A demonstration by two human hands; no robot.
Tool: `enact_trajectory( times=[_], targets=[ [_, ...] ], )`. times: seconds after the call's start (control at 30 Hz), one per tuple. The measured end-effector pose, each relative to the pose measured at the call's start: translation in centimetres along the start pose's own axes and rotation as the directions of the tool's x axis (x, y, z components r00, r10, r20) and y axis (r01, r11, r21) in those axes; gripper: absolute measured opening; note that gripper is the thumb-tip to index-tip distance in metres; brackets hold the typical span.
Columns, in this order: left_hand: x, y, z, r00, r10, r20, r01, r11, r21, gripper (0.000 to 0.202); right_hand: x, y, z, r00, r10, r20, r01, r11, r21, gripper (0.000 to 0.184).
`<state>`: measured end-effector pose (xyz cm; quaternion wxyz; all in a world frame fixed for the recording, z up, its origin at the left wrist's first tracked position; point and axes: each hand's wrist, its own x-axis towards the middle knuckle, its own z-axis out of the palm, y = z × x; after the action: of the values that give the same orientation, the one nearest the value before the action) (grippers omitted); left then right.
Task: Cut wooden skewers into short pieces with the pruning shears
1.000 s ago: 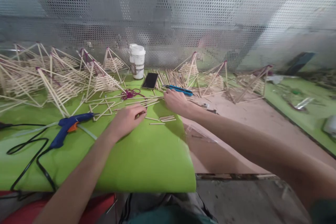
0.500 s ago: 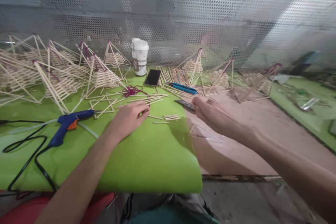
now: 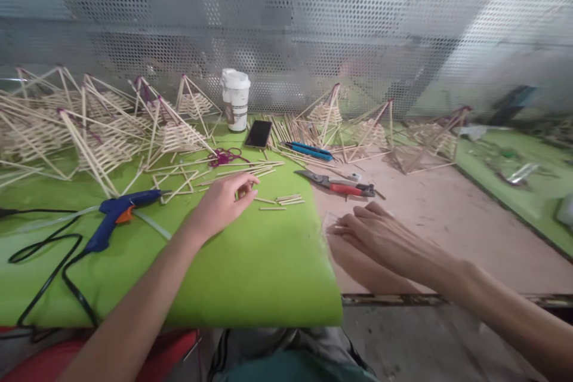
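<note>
My left hand point(image 3: 220, 203) is positioned over the green covering point(image 3: 259, 274) on the surface. Its fingers are half curled, with a gap showing near the thumb; whether they grip anything I cannot tell. The short sticks point(image 3: 289, 198) lie just beyond those fingertips, several grouped in a small cluster. Longer sticks point(image 3: 264, 166) lie loose behind them.

My right hand point(image 3: 380, 240) is palm down above the bare board point(image 3: 447, 215), fingers bent together. They cover part of the clear plastic packet point(image 3: 330, 222), which sits by the edge of the green covering. Grasp on it cannot be confirmed, as the undersides are hidden.

The red-handled shears point(image 3: 344, 188) lie beyond my right hand, blades pointing left. Further back: a blue cutter point(image 3: 308, 150), a dark phone point(image 3: 258, 133) and a lidded white cup point(image 3: 236, 101). Purple yarn point(image 3: 224, 157) lies in a tangle forward of my left hand. The blue glue gun point(image 3: 114, 215) lies to the left, nozzle pointing right.
</note>
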<state>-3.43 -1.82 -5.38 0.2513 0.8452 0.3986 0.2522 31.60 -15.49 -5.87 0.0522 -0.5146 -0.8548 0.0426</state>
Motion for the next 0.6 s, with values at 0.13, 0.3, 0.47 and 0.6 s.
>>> enact_trajectory(
  times=[0.13, 0.3, 0.47, 0.6],
  targets=[
    [0.0, 0.8, -0.3, 0.999, -0.033, -0.006, 0.032, 0.99, -0.14, 0.028, 0.7, -0.4, -0.2, 0.996, -0.068, -0.064, 0.063, 0.994, -0.087, 0.024],
    [-0.2, 2.1, 0.3, 0.988, -0.037, 0.15, 0.075, 0.963, -0.26, 0.032, 4.4, -2.4, -0.6, 0.985, -0.153, -0.074, 0.142, 0.98, -0.14, 0.019],
    [-0.4, 2.3, 1.3, 0.986, 0.048, 0.16, -0.02, 0.985, -0.172, 0.026, 5.6, -1.6, -2.7, 0.999, -0.054, -0.002, 0.054, 0.997, -0.055, 0.019],
    [-0.4, 2.2, 1.3, 0.983, 0.103, 0.15, -0.085, 0.989, -0.123, 0.024, 3.0, -0.7, -3.7, 0.998, 0.0, 0.061, 0.0, 1.0, 0.0, 0.022]
  ],
)
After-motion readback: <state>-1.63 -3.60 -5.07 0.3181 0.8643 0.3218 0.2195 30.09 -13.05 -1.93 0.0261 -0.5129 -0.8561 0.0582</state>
